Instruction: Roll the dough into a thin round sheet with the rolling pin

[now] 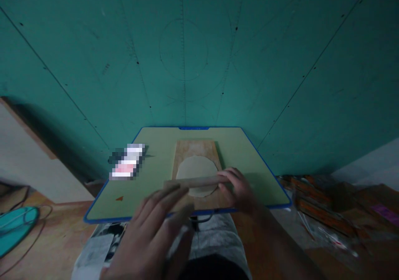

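Left hand point(156, 234): nearest of all, fingers stretched out and holding nothing, the thumb apart from them; its fingertips overlap the left end of the rolling pin point(202, 182) in view, and whether they touch it I cannot tell.
Legs point(215, 234): in pale grey cloth, below the near edge of the bench point(158, 141).
Right hand point(238, 190): fingers grasping the right end of the rolling pin, the thumb on the near side.
Rolling pin: lying crosswise over the dough, its ends reaching past both sides of it.
Dough point(196, 165): a thin, pale, roughly round sheet, flat on the wooden board point(195, 146), with part showing on either side of the pin.
Wooden board: in the middle of the bench, longer from near to far than across.
Orange scrap point(119, 198): small, on the left part of the bench.
Flat thing point(127, 161): at the bench's left edge, pixelated, so I cannot tell what it is.
Bench: pale green top, blue rim.
Wall point(193, 64): green, behind the bench, marked with faint circles and lines.
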Demonstrator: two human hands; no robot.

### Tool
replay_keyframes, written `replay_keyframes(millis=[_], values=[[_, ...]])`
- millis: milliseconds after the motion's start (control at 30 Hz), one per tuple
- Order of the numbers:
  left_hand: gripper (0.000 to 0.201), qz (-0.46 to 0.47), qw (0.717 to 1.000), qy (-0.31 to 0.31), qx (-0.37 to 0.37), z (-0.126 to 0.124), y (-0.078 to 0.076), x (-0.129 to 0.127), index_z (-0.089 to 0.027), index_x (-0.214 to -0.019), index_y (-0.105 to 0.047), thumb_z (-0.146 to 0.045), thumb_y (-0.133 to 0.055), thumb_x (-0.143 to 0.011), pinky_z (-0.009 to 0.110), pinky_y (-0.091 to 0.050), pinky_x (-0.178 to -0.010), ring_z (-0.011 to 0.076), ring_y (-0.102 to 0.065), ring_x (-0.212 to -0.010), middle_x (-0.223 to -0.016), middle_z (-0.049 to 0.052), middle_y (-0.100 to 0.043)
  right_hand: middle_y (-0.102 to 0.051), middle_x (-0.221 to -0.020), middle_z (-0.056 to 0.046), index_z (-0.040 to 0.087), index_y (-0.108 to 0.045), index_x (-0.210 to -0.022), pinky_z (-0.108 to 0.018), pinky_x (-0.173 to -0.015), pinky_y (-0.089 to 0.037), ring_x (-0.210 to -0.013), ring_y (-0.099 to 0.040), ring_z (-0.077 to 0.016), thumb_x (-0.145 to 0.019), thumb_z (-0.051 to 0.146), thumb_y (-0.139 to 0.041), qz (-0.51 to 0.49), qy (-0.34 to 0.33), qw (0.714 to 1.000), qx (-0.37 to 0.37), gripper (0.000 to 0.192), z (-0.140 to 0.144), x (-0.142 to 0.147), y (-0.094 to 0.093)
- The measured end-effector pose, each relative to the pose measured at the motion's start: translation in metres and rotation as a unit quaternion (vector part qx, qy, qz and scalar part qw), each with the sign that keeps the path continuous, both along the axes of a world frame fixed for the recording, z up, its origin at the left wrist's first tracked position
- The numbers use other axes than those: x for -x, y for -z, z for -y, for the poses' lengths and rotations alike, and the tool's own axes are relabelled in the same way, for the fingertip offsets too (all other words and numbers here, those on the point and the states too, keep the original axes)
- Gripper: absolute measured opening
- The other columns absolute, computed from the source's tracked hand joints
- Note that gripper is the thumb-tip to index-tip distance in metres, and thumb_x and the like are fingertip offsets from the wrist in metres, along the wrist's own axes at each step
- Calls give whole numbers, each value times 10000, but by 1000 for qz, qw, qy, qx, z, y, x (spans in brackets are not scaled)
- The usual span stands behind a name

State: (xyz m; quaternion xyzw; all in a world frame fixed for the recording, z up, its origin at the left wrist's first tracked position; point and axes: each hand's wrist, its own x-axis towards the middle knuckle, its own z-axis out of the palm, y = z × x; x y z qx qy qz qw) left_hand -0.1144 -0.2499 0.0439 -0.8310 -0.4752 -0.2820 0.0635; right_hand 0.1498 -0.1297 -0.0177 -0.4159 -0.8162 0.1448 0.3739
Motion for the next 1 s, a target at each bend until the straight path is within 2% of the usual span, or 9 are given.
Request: replay_keyframes(millis=[67, 133, 200, 267, 433, 533, 633, 833, 1000], values=[[394, -21, 999, -13, -22, -29, 16, -3, -188, -1344, -545, -181, -559, -950, 552, -540, -959, 345, -538, -1267, -1417, 176, -532, -673, -1063, -102, 197, -662, -1099, -404, -890, -508, -1018, -614, -257, -880, 225, -552, 71, -57, 996, 6, 247, -9, 3, -10], [453, -37, 999, -17, -7, -49, 38, -2, -183, -1325, -557, -43, -484, -901, 507, -574, -910, 323, -591, -1196, -1347, 172, -590, -671, -1067, -100, 190, -665, -1102, -394, -900, -503, -1023, -608, -248, -869, 191, -560, 110, -90, 990, 9, 256, -20, 8, -17], [570, -22, 999, -17, 44, -56, 56, 0, -205, -1328, -563, 52, -412, -843, 428, -591, -885, 269, -630, -1126, -1277, 132, -637, -663, -1072, -103, 176, -670, -1111, -392, -916, -497, -1030, -602, -246, -853, 189, -579, 135, -101, 986, 4, 275, -31, 13, -21], [644, 16, 996, -23, 85, -54, 66, 3, -240, -1351, -559, 82, -375, -825, 384, -584, -907, 235, -629, -1134, -1266, 101, -643, -651, -1084, -113, 159, -672, -1141, -401, -932, -492, -1037, -597, -252, -832, 213, -604, 162, -103, 981, -4, 321, -40, 17, -22], [595, 74, 991, -21, 105, -46, 67, -7, -239, -1376, -552, 44, -360, -889, 327, -583, -909, 198, -647, -1120, -1266, 94, -646, -624, -1284, -150, 153, -620, -1309, -474, -1042, -423, -1185, -552, -282, -905, 236, -499, 246, -73, 966, -14, 430, -54, 37, -16], [557, 35, 997, -8, 73, -50, 74, -19, -184, -1424, -513, 3, -393, -913, 376, -565, -968, 237, -623, -1204, -1326, 121, -643, -605, -1360, -157, 149, -610, -1334, -486, -1113, -361, -1260, -512, -283, -929, 243, -466, 249, -52, 967, -21, 440, -56, 56, -10], [620, -13, 999, -18, 38, -53, 84, -23, -102, -1520, -377, -20, -407, -906, 446, -525, -1038, 294, -523, -1352, -1440, 175, -571, -577, -1412, -163, 151, -607, -1352, -505, -1167, -283, -1350, -443, -300, -918, 271, -508, 261, -57, 963, -29, 462, -63, 76, -8], [693, -18, 998, -54, 41, -58, 86, 0, -180, -1566, -317, -5, -392, -900, 479, -478, -1100, 282, -442, -1425, -1507, 124, -516, -569, -1436, -115, 192, -567, -1404, -487, -1199, -214, -1391, -424, -255, -960, 278, -473, 302, -120, 945, 25, 462, -101, 125, -17], [591, 34, 994, -89, 46, -62, 89, 23, -153, -1532, -384, -67, -414, -948, 497, -503, -1078, 295, -471, -1404, -1454, 163, -564, -645, -1312, -103, 161, -631, -1316, -414, -1146, -300, -1270, -520, -229, -953, 228, -483, 299, -138, 944, 16, 397, -125, 177, -24]])
